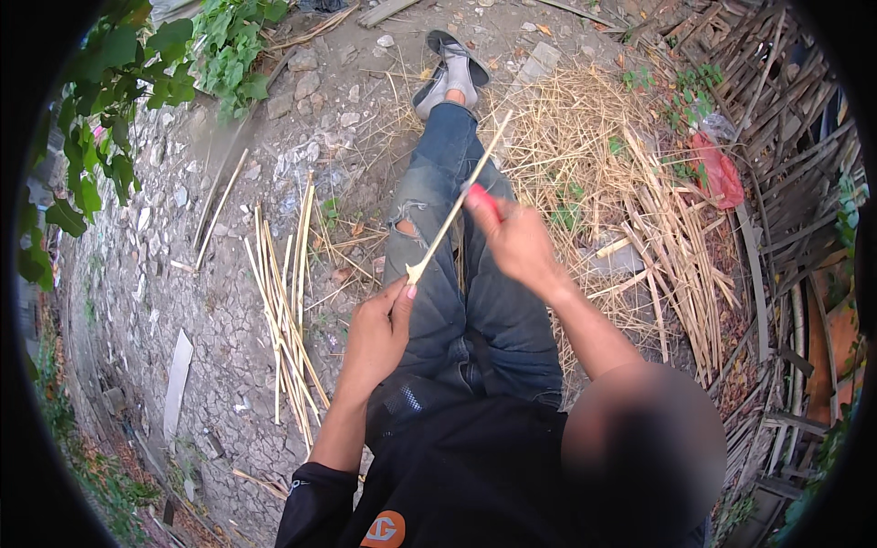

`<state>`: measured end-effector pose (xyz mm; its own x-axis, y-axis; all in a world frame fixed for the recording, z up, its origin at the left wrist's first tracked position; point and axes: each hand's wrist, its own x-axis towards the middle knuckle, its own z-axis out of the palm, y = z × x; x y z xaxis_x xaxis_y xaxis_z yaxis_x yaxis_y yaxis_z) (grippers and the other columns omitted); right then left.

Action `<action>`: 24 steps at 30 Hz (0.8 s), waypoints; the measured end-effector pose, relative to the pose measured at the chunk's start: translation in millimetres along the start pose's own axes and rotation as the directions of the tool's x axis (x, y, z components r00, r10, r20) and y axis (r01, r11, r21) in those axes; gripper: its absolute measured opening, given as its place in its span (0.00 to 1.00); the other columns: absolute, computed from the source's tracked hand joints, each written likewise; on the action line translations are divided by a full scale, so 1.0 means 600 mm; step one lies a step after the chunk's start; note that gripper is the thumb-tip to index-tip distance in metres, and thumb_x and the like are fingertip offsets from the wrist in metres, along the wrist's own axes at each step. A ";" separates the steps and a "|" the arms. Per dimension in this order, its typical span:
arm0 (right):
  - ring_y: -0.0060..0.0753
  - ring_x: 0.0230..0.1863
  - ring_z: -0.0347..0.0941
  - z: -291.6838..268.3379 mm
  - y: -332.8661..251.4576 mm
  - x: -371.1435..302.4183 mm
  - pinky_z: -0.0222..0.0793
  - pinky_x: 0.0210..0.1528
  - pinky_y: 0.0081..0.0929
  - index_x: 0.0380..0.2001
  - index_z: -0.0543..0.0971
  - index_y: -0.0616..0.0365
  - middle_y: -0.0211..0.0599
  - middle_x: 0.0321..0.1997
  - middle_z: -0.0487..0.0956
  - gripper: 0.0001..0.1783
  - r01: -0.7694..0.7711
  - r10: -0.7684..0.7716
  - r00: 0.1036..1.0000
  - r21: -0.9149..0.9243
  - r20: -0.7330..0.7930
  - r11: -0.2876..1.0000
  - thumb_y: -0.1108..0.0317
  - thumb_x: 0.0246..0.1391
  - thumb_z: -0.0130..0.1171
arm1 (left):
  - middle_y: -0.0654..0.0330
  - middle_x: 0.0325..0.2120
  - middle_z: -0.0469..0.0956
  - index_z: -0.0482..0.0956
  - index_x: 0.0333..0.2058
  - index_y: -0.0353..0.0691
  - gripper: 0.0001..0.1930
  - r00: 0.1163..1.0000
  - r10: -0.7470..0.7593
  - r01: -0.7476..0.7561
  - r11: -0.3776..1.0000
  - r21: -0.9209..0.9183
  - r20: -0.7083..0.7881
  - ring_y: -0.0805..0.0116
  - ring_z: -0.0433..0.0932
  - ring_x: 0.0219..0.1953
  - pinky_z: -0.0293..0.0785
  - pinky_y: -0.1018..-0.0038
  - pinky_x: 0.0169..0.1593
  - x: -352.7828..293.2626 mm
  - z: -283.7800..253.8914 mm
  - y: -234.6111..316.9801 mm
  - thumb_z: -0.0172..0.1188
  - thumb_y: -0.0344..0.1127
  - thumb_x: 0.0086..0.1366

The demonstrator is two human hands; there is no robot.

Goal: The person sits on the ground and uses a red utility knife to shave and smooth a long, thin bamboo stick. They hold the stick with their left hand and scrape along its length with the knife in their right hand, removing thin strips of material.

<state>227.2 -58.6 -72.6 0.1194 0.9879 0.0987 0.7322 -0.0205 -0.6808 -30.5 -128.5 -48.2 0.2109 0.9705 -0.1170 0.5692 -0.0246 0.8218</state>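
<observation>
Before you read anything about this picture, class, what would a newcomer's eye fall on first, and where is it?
Probably the pale stick slanting across the middle, its lower end in the left hand, with a red object in the right hand beside it. Next might come the straw-coloured litter on the ground to the right, and the loose bundle of sticks to the left.

The top (457,475) is black, the jeans (498,324) torn.
</observation>
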 end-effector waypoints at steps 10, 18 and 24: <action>0.26 0.19 0.57 -0.145 0.131 0.039 0.53 0.23 0.35 0.14 0.70 0.61 0.30 0.14 0.66 0.42 -0.170 0.177 0.969 0.055 -0.174 0.984 0.35 0.73 0.43 | 0.54 0.22 0.79 0.82 0.52 0.28 0.18 0.991 -0.126 0.118 0.982 -0.146 -0.048 0.76 0.70 0.22 0.67 0.72 0.29 -0.046 0.002 -0.058 0.60 0.39 0.75; 0.66 0.30 0.80 -0.014 -0.071 -0.105 0.76 0.35 0.55 0.31 0.84 0.63 0.57 0.23 0.81 0.29 0.128 -0.118 0.943 -0.012 0.311 0.992 0.42 0.65 0.59 | 0.42 0.34 0.85 0.81 0.56 0.32 0.18 0.997 -0.026 0.015 0.989 -0.145 -0.073 0.69 0.83 0.31 0.76 0.72 0.38 0.008 0.030 0.005 0.59 0.39 0.75; 0.64 0.27 0.79 -0.009 -0.024 -0.046 0.72 0.31 0.51 0.32 0.84 0.64 0.58 0.20 0.78 0.31 0.078 -0.070 0.989 -0.054 0.126 0.996 0.41 0.68 0.57 | 0.40 0.33 0.85 0.82 0.54 0.32 0.18 0.998 -0.028 0.023 0.996 -0.087 -0.060 0.67 0.79 0.25 0.75 0.71 0.35 -0.015 0.028 -0.006 0.60 0.39 0.75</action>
<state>217.1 -86.5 -61.8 -0.0180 0.9984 0.0537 0.7746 0.0479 -0.6306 -21.3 -141.0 -59.3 0.1468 0.9835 -0.1061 0.5025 0.0183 0.8644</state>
